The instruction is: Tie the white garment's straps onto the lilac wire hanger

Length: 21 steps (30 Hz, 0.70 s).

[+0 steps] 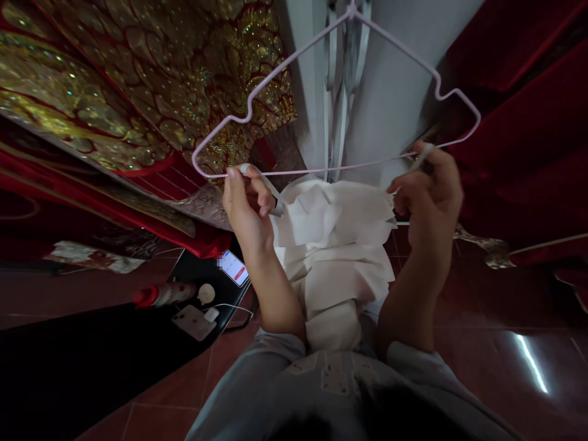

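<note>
A pale pink wire clothes hanger (303, 58) is upright in front of me, its top near the upper edge of the view. Below its lower bar hangs a white tiered skirt (340, 263) with wide ruffles. My left hand (248, 199) is closed at the left end of the bar, thumb tip against the wire, with a white strap over a finger. On the right, my right hand (429, 199) pinches the skirt's top corner. One of its raised fingers has a white strap looped round it beside the bar. Where the straps join the skirt is partly hidden.
Red and gold sequinned garments (184, 79) hang at left. Grey doors with metal handles (340, 116) stand behind the hanger; dark red cloth (519, 135) hangs at right. A black bench (138, 343) bears a lit phone (234, 267), another phone (193, 323) and a bottle (165, 294).
</note>
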Each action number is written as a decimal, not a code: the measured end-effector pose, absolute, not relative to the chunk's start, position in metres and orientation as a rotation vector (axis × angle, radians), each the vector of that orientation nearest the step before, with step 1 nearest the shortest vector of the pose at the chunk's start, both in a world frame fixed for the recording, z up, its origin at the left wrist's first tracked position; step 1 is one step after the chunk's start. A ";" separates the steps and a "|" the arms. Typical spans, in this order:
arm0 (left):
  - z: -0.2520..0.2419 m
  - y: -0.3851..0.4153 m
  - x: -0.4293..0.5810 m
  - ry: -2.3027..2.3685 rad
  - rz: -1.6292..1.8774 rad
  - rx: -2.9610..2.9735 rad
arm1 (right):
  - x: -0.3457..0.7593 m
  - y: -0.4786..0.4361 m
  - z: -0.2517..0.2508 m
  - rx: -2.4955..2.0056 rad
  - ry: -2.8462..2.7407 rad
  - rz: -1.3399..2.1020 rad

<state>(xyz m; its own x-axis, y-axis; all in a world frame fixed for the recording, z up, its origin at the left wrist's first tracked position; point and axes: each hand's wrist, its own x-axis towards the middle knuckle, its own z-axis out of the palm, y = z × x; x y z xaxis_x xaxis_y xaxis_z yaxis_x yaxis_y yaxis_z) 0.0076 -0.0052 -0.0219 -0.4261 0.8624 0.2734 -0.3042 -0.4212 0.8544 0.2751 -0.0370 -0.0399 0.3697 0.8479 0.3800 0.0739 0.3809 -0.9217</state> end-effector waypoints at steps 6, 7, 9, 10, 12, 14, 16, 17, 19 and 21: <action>-0.026 -0.006 -0.006 0.872 1.943 1.016 | 0.269 -0.030 -0.037 -1.161 -1.267 0.641; -0.031 -0.004 -0.012 0.892 1.944 1.056 | 0.270 -0.029 -0.039 -1.152 -1.271 0.628; -0.043 0.003 -0.025 0.950 1.970 1.152 | 0.272 -0.028 -0.040 -1.131 -1.273 0.614; -0.050 0.007 -0.032 0.981 2.005 1.198 | 0.273 -0.028 -0.040 -1.124 -1.267 0.603; -0.061 0.015 -0.044 1.034 2.136 1.249 | 0.274 -0.027 -0.039 -1.120 -1.249 0.569; -0.066 0.021 -0.052 1.064 2.331 1.174 | 0.276 -0.024 -0.039 -1.113 -1.247 0.538; -0.064 0.025 -0.058 1.064 2.491 1.010 | 0.279 -0.022 -0.040 -1.092 -1.253 0.523; -0.061 0.026 -0.060 1.050 2.529 0.948 | 0.281 -0.021 -0.041 -1.084 -1.256 0.525; -0.054 0.026 -0.063 0.999 2.523 0.923 | 0.284 -0.021 -0.042 -1.082 -1.254 0.541; -0.046 0.027 -0.067 0.964 2.416 1.011 | 0.285 -0.022 -0.042 -1.094 -1.257 0.561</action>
<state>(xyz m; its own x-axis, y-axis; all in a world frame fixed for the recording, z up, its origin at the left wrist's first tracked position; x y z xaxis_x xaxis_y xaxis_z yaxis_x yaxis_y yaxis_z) -0.0671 0.0271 -0.0457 -0.6847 0.5402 0.4893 -0.0549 -0.7076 0.7045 0.2854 -0.0221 -0.0424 0.2730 0.8410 0.4670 0.2140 0.4202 -0.8818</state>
